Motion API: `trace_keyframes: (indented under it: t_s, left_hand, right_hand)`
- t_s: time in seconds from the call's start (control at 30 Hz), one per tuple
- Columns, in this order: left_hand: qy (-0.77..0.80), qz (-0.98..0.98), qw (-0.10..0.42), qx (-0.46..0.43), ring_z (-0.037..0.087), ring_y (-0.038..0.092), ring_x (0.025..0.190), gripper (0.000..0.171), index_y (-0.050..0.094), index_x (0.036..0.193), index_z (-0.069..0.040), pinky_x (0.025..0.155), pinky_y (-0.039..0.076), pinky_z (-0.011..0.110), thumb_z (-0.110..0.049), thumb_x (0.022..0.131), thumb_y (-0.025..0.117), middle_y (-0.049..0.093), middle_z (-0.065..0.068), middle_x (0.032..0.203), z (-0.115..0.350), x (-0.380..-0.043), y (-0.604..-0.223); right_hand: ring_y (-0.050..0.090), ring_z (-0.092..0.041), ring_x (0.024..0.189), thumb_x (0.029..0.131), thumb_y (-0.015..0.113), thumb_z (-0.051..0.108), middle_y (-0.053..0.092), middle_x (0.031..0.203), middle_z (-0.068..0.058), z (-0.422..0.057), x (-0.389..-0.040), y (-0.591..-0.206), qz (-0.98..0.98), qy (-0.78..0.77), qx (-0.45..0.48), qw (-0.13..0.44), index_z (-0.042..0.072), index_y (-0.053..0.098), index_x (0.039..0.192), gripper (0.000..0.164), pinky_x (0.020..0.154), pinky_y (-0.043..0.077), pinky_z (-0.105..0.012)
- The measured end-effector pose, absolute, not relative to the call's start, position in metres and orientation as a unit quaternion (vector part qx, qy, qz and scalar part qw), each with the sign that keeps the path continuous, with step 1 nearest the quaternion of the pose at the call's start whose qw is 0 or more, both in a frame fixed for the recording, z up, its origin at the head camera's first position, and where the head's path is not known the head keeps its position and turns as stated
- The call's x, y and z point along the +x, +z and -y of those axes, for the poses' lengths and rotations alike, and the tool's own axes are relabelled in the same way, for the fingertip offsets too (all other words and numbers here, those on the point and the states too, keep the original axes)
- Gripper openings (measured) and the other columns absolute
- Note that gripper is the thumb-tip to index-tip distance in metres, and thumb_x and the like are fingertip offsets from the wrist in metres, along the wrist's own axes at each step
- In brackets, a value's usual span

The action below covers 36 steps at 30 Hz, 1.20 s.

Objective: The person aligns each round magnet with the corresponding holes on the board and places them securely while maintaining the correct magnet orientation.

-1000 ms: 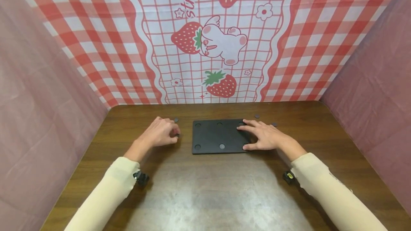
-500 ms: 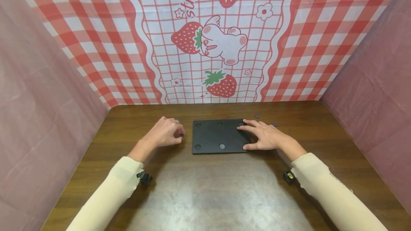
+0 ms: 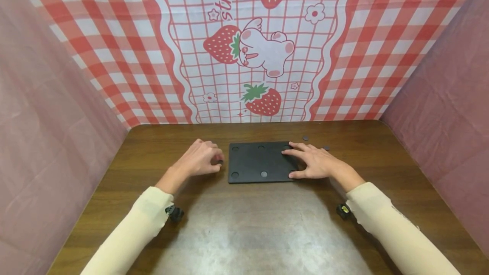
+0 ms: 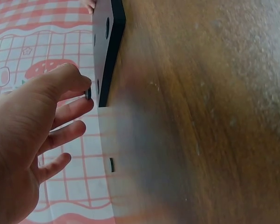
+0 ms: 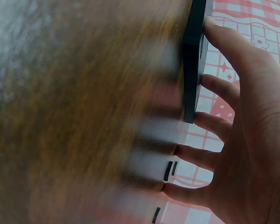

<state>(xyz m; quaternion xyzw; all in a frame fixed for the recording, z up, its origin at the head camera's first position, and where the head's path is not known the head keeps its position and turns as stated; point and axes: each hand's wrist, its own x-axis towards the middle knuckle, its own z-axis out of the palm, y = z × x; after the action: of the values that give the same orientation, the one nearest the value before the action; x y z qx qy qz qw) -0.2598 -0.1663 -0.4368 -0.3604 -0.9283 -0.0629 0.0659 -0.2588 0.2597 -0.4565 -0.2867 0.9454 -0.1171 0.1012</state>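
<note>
My left hand [image 3: 200,159] pinches a small dark disc [image 4: 88,94] between thumb and index finger, just left of the black board [image 3: 250,162]. In the left wrist view its other fingers are spread apart. The flat rectangular board has several round recesses along its two long sides. A lighter grey round spot [image 3: 264,174] shows in the near middle one. My right hand [image 3: 315,162] rests on the board's right end, fingers spread, thumb at the near corner. In the right wrist view, two of its fingertips reach past the board to the table.
Two dark discs [image 3: 305,138] lie on the wooden table [image 3: 244,224] behind the right hand. Another disc [image 4: 112,164] lies beyond the left hand, hidden from the head view. A strawberry-print cloth [image 3: 263,54] hangs at the back edge, with pink curtains [image 3: 439,84] on both sides.
The left hand has moved right, toward the board's left edge, carrying the pinched disc, and now covers the loose disc behind it. The right hand and board have stayed put.
</note>
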Motion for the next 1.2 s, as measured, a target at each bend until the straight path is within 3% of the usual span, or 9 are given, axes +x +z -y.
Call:
trace_keyframes:
  t_s: [0.47, 1.2]
  left_hand:
    - [-0.054, 0.918, 0.091, -0.382, 0.017, 0.076, 0.097, 0.013, 0.086, 0.101, -0.022, 0.081, 0.048, 0.035, -0.028, 0.090, 0.089, 0.082, -0.007, 0.098, 0.160, -0.253, -0.440]
    - [-0.059, 0.900, 0.111, -0.417, 0.014, 0.075, 0.095, 0.015, 0.088, 0.102, -0.022, 0.081, 0.054, 0.035, -0.029, 0.089, 0.090, 0.081, -0.007, 0.095, 0.144, -0.248, -0.446]
  right_hand:
    - [0.044, -0.064, 0.158, 0.100, 0.080, 0.060, 0.037, 0.183, -0.021, -0.260, -0.260, -0.457, -0.946, -0.114, -0.287, 0.100, 0.025, 0.052, 0.170, 0.083, 0.115, 0.043, -0.086]
    - [0.043, -0.066, 0.158, 0.100, 0.077, 0.063, 0.035, 0.184, -0.021, -0.259, -0.260, -0.456, -0.947, -0.111, -0.283, 0.105, 0.025, 0.050, 0.171, 0.084, 0.112, 0.043, -0.089]
